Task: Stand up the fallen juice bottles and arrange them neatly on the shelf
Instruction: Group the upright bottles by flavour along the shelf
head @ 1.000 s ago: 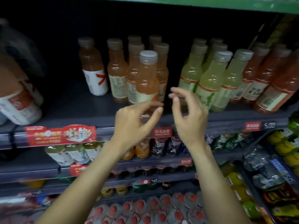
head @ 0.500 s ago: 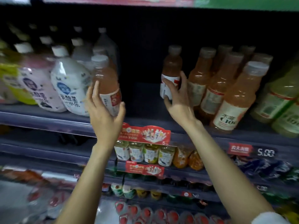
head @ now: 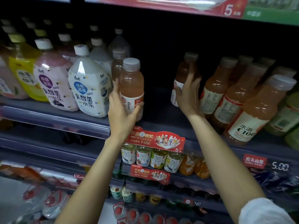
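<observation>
Here, left hand (head: 122, 109) wrapped round the lower body of a pink juice bottle (head: 131, 88), fingers curled over the label, thumb on the far side; bottle held upright at the front edge of the shelf (head: 53, 117), its base hidden behind the palm, so whether it stood or hung just clear could not be told. Right hand (head: 188, 97) spread wide, fingers straight, palm laid against the side of a darker orange bottle (head: 182, 81) standing further back and apart from the first, with a bare gap of shelf between the two. Not a closed grip there, more a steadying press.

Full, by the look of the liquid up to the neck, so probably fairly heavy for the size; plastic wall likely stiff enough when capped, but smooth and perhaps slick above the label. Best taken at the labelled waist, where the hand already sat, rather than by the cap.

Outward: a second pale bottle (head: 117, 65) just behind the held one, big white and pink yoghurt drinks (head: 87, 84) touching on the left, a row of orange bottles (head: 242, 101) leaning together on the right, a red promo tag (head: 155, 140) clipped below the shelf lip.
</observation>
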Demonstrator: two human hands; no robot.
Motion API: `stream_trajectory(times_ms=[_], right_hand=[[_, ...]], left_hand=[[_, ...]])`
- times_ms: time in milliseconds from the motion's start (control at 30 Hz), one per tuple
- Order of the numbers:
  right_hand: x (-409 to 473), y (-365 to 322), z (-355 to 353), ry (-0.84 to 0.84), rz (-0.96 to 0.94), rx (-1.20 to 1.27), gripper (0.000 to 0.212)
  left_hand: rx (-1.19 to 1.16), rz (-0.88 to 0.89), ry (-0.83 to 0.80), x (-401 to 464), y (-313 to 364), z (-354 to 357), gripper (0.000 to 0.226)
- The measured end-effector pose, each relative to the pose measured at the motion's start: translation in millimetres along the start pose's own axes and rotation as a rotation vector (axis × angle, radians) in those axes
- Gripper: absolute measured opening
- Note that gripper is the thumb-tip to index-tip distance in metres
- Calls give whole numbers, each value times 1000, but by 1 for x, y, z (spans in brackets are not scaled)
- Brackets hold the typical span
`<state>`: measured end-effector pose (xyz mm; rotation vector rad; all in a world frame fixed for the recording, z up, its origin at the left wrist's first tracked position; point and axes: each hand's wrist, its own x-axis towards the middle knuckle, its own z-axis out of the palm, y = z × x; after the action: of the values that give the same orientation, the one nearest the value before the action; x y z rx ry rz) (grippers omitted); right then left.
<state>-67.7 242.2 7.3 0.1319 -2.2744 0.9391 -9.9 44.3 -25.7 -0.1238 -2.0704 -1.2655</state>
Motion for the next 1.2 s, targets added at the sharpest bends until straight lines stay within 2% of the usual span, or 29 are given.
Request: stream_trajectory(times_ms=[133,200,267,333,467,600,733,833,933,1067,1200], right_hand=[[-16,-15,-7,-29,41,215,99],[-27,-19,-8,-61,40,286,102],[-37,-24,-9,-79,48,343,101],[-44,-26,-8,-77,25,370,100],[-51,-24,-6,-81,-69,340,89],[-55,-31,-2,-108,-37,376,82],[-55,-34,0,-119,-3,413,87],[-54,-33,1,-116,27,439,90],[-57,-35,2,-129,53,428,99],[-60,-39,3,-154,61,357,121],[-58,-41,-1,-141,68,331,123]], left_hand=[[-91,-6,-116,6,-3,1,90],[-69,43,-139,6,-2,2,80],[-35,92,-92,4,0,3,62],[-42,57,-35,4,0,5,58],[-41,-12,-33,15,1,14,84],[-29,-30,-15,23,0,20,106],[-93,-87,-50,29,3,23,112],[-288,-162,-54,39,-3,28,112],[-388,-226,-88,55,-11,32,118],[-384,-288,-130,64,-10,33,119],[-389,-296,-86,66,-6,28,123]])
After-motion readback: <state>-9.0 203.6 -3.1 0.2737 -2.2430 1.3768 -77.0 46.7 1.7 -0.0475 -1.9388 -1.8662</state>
